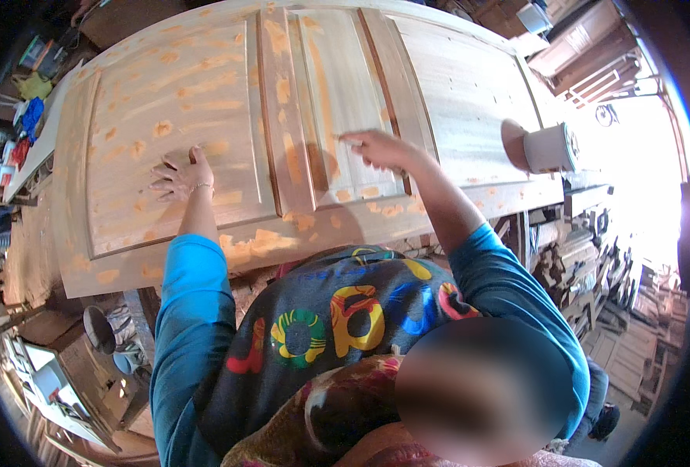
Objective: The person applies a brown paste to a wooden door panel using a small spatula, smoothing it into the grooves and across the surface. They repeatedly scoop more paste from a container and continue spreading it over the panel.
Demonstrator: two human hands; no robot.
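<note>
A large wooden panel door (pixel 333 76) lies flat in front of me, with raised mouldings between its panels. Orange patches that look like wood filler (pixel 257 242) mark its left and middle parts and near edge. My left hand (pixel 184 175) rests palm down on the left panel (pixel 129 210), fingers spread and holding nothing. Over the narrow middle panel (pixel 350 111), my right hand (pixel 380 150) is slightly blurred, its index finger stretched out and the other fingers curled. A small dark bit shows beneath its palm; whether it is a held object is unclear.
A pale plastic tub (pixel 549 149) stands on the door's right end. Offcuts of wood (pixel 578 262) are piled below on the right. At lower left are a round-topped stool (pixel 98 330) and a white board (pixel 53 379) bearing tools. Another person (pixel 599 403) shows partly at lower right.
</note>
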